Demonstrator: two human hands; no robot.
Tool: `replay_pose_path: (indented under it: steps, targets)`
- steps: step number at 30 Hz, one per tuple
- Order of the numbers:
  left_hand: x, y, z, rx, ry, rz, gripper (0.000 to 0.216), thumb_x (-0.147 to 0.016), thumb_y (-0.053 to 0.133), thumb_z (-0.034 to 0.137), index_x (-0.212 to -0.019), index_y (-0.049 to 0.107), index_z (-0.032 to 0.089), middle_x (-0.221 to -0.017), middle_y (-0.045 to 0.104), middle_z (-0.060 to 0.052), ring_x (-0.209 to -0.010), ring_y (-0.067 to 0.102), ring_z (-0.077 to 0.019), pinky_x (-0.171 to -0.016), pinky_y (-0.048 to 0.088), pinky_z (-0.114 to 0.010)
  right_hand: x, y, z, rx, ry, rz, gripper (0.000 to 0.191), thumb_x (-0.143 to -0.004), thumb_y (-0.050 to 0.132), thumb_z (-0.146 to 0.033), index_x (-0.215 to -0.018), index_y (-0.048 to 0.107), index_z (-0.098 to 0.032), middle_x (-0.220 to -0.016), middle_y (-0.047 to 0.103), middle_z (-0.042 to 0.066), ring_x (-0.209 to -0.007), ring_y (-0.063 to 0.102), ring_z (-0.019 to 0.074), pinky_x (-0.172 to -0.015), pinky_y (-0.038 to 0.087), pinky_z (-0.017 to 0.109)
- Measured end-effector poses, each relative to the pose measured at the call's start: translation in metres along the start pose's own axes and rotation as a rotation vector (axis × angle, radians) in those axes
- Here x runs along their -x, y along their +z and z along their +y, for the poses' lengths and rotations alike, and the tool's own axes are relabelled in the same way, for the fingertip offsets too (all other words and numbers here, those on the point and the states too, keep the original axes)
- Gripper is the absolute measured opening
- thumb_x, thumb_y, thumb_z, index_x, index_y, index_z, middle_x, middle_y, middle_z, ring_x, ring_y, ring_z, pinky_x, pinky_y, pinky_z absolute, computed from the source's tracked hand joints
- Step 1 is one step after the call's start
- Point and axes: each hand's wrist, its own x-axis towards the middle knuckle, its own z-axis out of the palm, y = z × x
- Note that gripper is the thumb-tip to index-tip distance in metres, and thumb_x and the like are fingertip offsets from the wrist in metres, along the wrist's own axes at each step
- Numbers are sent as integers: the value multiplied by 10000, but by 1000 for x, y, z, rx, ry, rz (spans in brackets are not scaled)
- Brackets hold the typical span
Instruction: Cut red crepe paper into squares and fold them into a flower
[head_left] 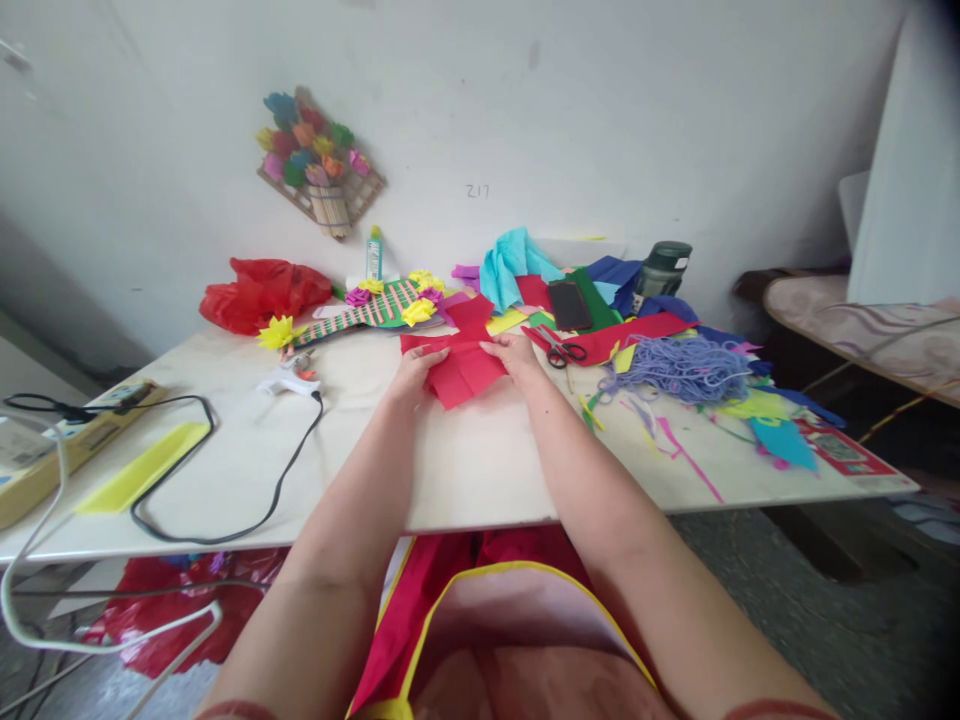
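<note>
A piece of red crepe paper (pixel 466 378) is stretched between my two hands above the middle of the table. My left hand (pixel 415 366) pinches its left side, and my right hand (pixel 515 356) grips its right side with thumb on top. More red paper (pixel 472 312) shows just behind, and I cannot tell whether it is the same piece. Close to my right hand lie black-handled scissors (pixel 566 354) on a red strip (pixel 637 335). Behind my left hand rests a striped craft piece (pixel 364 312) with yellow and purple paper flowers.
A white glue gun (pixel 291 384) with a black cord lies left, near a power strip (pixel 82 440) and a yellow paper strip (pixel 142 470). At right are a heap of purple yarn (pixel 679 368), paper scraps, a phone (pixel 569 304) and a dark bottle (pixel 664 268). A red bag (pixel 262 292) sits back left.
</note>
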Motion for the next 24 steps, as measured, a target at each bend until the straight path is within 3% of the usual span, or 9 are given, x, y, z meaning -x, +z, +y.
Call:
replay_pose_path:
  steps: [11,18,24]
  targets:
    - [-6,-3,-4,31,28,72,167,-510,669,176,-657,611,121,-674,666,-55,-614,614,-182,-615,485,-296,6,1,-6,-40,39,-47,259,-462,789,-253,-648,643,-148,-589,642,-17,-569,579,121,-630,467,265]
    - [-6,-4,5,-104,-29,149,268,-569,678,359,-721,668,138,-618,653,-33,-483,551,-133,-406,358,-223,12,2,-11,17,80,-52,187,-511,756,-207,-618,613,-150,-529,605,-33,-510,538,101,-563,434,243]
    - [-1,-4,4,-225,60,11,328,-498,796,375,-670,649,138,-623,649,-30,-524,565,-128,-462,391,-220,15,4,-12,26,122,-121,197,-511,757,-212,-629,615,-142,-542,624,-23,-505,553,102,-539,436,228]
